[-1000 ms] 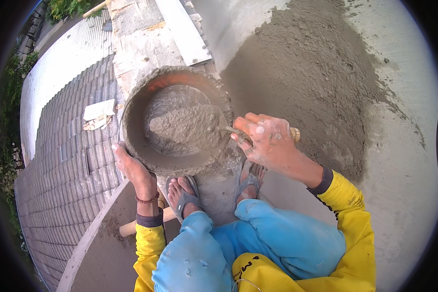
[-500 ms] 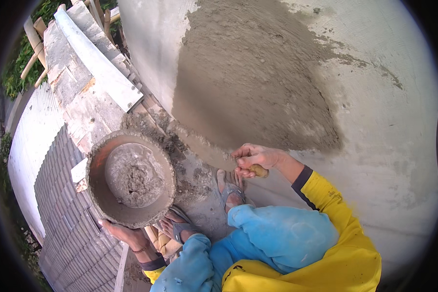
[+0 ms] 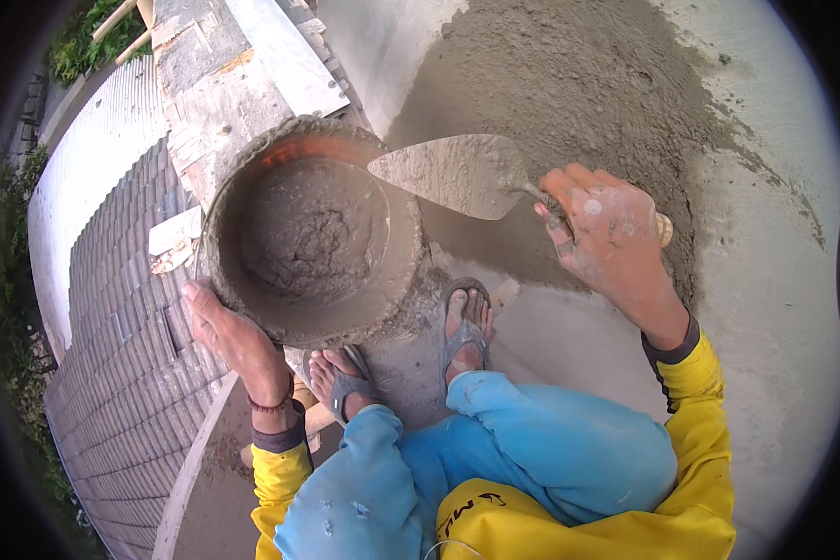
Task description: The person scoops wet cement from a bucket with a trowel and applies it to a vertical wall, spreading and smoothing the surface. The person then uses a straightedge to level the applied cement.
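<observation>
Our left hand (image 3: 238, 347) likely steadied bucket (image 3: 403, 245) from seven o'clock, finger closure unclear | right hand (image 3: 614, 224) grasped trowel (image 3: 459, 175), bucket's two o'clock

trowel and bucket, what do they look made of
Trowel blade: thin, flat, probably metal, dull under grey smears; its handle likely wood, the exposed end pale tan. Bucket: perhaps plastic, orange showing inside beneath a rough grey crust; the coating leaves it open.
</observation>
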Motion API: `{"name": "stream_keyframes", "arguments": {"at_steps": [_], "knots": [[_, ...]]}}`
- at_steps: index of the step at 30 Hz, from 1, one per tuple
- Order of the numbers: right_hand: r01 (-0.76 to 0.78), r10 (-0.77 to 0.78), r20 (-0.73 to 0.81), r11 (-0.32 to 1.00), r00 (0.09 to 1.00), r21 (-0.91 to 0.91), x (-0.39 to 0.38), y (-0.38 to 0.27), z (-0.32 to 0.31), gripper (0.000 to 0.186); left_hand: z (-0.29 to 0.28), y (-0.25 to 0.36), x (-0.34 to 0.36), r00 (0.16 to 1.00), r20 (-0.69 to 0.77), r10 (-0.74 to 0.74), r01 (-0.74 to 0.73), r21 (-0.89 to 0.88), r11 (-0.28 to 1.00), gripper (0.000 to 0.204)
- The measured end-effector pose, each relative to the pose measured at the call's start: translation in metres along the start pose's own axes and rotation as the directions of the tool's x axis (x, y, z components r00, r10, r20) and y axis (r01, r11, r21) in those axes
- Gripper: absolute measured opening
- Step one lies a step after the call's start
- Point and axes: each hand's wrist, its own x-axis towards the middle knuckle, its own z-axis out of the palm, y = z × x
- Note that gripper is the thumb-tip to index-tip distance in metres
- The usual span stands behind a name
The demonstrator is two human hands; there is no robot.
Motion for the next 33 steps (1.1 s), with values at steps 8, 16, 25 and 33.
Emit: {"name": "stream_keyframes", "arguments": {"at_steps": [8,16,25,33], "knots": [[0.314,-0.318,-0.014,0.926,0.948,0.211,0.064,-0.09,0.086,0.027,0.003,-0.001,-0.003,0.992,-0.045,0.122,-0.121,0.031,0.992,0.058],[0.103,-0.088,-0.053,0.838,0.995,0.536,0.026,-0.089,0.075,0.021,-0.031,-0.033,0.013,0.991,-0.04,-0.124,0.117,-0.148,0.982,0.058],[-0.154,-0.324,0.161,0.05,0.932,0.987,-0.038,-0.054,0.074,0.029,-0.059,-0.068,0.038,0.957,0.16,-0.244,0.281,-0.289,0.915,0.061],[-0.566,0.648,0.081,0.59,0.757,0.576,-0.06,0.025,0.157,0.031,-0.058,-0.067,0.035,0.963,0.15,-0.223,0.26,-0.309,0.915,0.058]]}}
